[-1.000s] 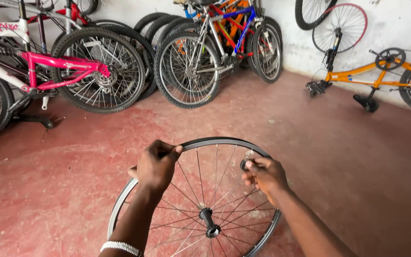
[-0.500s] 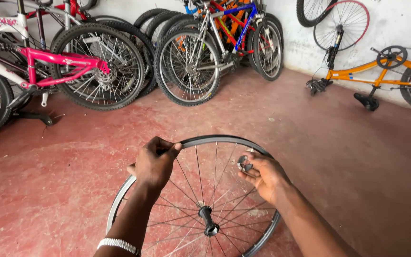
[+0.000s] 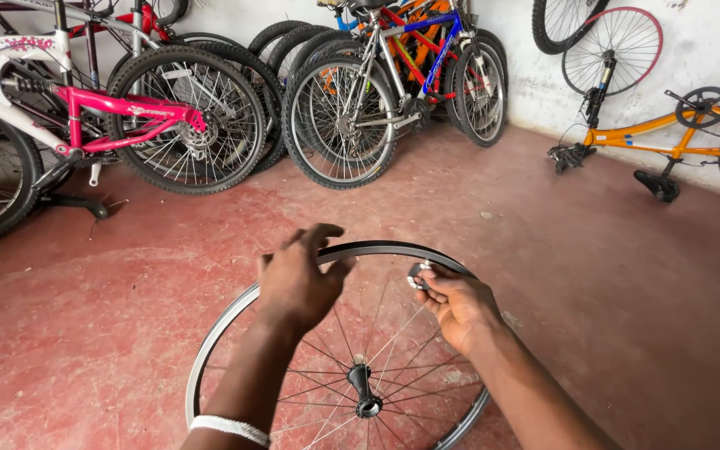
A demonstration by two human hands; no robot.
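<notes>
Room: red-painted concrete floor (image 3: 110,333), worn and scuffed, white wall behind, bikes lined up all along it.
Far left: pink-and-white bicycle (image 3: 118,112) leans by the wall, then a cluster of black tyres and a blue-and-red bicycle (image 3: 410,75).
Bare wheel: silver rim (image 3: 210,350) with thin spokes and a black hub (image 3: 364,392), no tyre on it, standing roughly upright on the floor right under the camera, between the two arms.
How it handles: looks light and stiff as a hoop; the spokes are thin, so the rim edge or the hub is the safe place to hold it, not the wires. Smooth metal, likely a bit slippery.
Left hand (image 3: 297,279): over the top of the rim, fingers spread loose and blurred; grip apart, at most the thumb side brushing the rim.
Right hand (image 3: 460,304): fingertips pinched together on a small metal tool (image 3: 418,275), held just inside the rim where a spoke meets it.
Far right: orange bicycle frame (image 3: 668,137) lies upside down by the wall, a loose wheel (image 3: 614,50) hanging above it.
</notes>
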